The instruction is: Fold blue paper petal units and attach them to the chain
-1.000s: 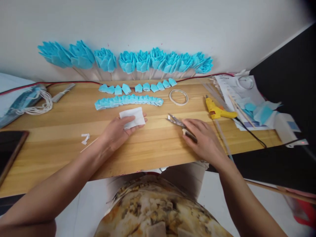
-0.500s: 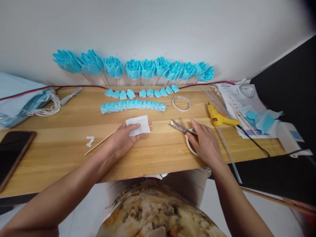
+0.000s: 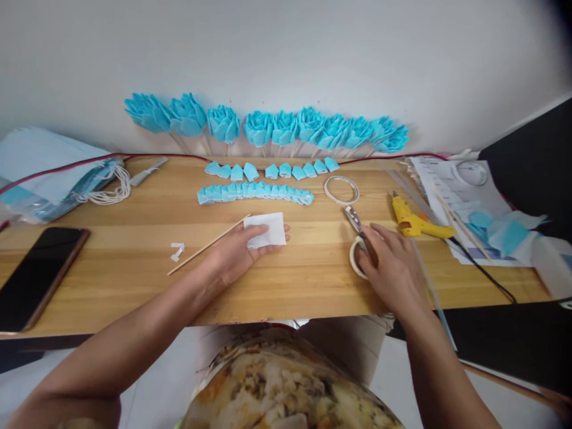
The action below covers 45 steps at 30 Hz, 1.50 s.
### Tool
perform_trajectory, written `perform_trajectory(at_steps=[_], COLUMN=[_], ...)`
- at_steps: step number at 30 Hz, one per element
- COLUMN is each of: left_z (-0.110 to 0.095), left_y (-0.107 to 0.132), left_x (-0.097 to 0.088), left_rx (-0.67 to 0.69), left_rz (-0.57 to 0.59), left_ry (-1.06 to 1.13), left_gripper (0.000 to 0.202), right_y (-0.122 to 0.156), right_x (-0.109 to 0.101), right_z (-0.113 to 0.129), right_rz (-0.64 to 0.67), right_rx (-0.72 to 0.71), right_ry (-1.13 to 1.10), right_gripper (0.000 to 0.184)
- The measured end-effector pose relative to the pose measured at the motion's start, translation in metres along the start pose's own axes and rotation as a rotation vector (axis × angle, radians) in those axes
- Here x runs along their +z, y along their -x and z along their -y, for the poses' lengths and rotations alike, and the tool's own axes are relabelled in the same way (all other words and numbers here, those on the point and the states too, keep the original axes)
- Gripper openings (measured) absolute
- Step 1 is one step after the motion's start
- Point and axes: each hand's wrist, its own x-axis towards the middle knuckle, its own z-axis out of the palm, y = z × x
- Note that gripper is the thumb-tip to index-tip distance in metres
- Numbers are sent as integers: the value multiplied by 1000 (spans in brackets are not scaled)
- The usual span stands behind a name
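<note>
My left hand (image 3: pixel 241 250) pinches a white folded piece of paper or cloth (image 3: pixel 271 231), thumb on top and fingers beneath. Beside that wrist lies a thin wooden stick (image 3: pixel 201 251), with small white scraps (image 3: pixel 177 251) to its left. My right hand (image 3: pixel 388 262) is closed on a pair of scissors (image 3: pixel 354 219), whose blades point away from me and look closed. A roll of white tape (image 3: pixel 356 257) lies by the right fingers and is partly covered by them. Farther back are a row of folded blue pieces (image 3: pixel 254 193) and several loose blue pieces (image 3: pixel 285 170).
Blue flowers on sticks (image 3: pixel 259 127) lean along the wall. A tape ring (image 3: pixel 341 190), a yellow glue gun (image 3: pixel 415 220) and papers (image 3: pixel 465 179) are at the right. A phone (image 3: pixel 40 277), white cord (image 3: pixel 116 186) and plastic-wrapped sheets (image 3: pixel 49 173) lie left.
The scissors' blades were spread and pointed left; now they look closed and point away from me. The whole view has shifted, and my left hand keeps the white piece.
</note>
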Motion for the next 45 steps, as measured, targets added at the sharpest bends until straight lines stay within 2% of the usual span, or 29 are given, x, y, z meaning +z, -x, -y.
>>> perform_trajectory(at_steps=[3, 6, 9, 14, 22, 31, 36, 40, 45], left_z=[0, 0, 1, 0, 2, 6, 6, 6, 4], left_y=[1, 2, 1, 0, 1, -4, -5, -1, 4], left_x=[1, 1, 0, 1, -1, -4, -3, -2, 1], left_rx=[-7, -8, 0, 9, -8, -36, -40, -27, -29], left_rz=[33, 87, 134, 63, 175, 205, 214, 242, 279], left_ry=[35, 56, 61, 106, 115, 150, 135, 119, 73], left_gripper=[25, 30, 30, 31, 31, 26, 33, 48, 87], right_y=[-20, -42, -62, -83, -80, -70, -69, -69, -69], right_x=[-6, -11, -9, 6, 24, 28, 30, 30, 30], right_z=[15, 41, 65, 77, 87, 94, 96, 97, 98], right_rz=[-29, 3, 54, 89, 16, -17, -59, -62, -80], right_rx=[-78, -215, -378, -521, -412, -233, -180, -146, -114], right_ry=[-122, -302, -382, -453, -656, -727, -718, -716, -744], right_gripper=[42, 37, 34, 26, 5, 8, 9, 10, 12])
